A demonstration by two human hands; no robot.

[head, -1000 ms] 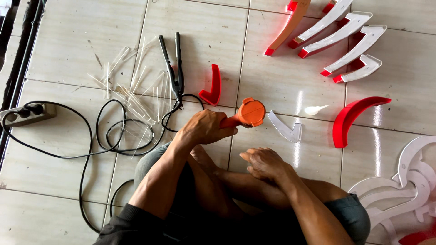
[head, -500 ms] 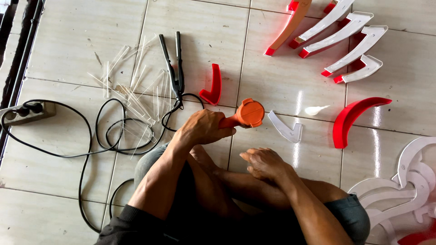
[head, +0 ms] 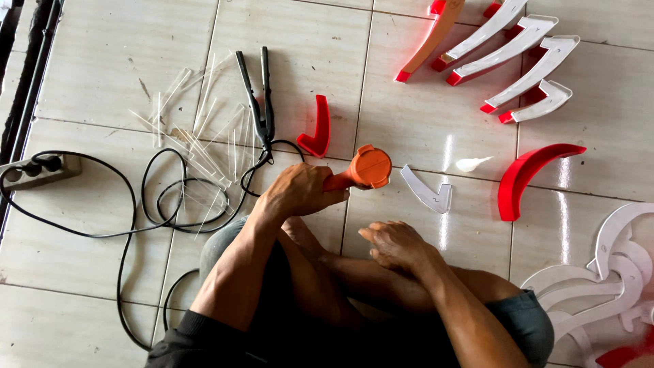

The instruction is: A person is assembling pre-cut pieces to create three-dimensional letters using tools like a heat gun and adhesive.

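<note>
a person sits cross-legged on a tiled floor (head: 102, 82), seen from above. the left hand (head: 296, 194) has a closed grip around the handle of an orange heat gun (head: 364, 170), held just above the floor in front of the knees. the right hand (head: 395, 244) rests on the leg, fingers loosely curled, holding nothing. a small white angled piece (head: 428, 191) lies just right of the gun. black cables (head: 163, 197), clear strips (head: 197, 136) and a flat black iron (head: 257, 95) lie to the left; red curved pieces (head: 524, 177) to the right.
</note>
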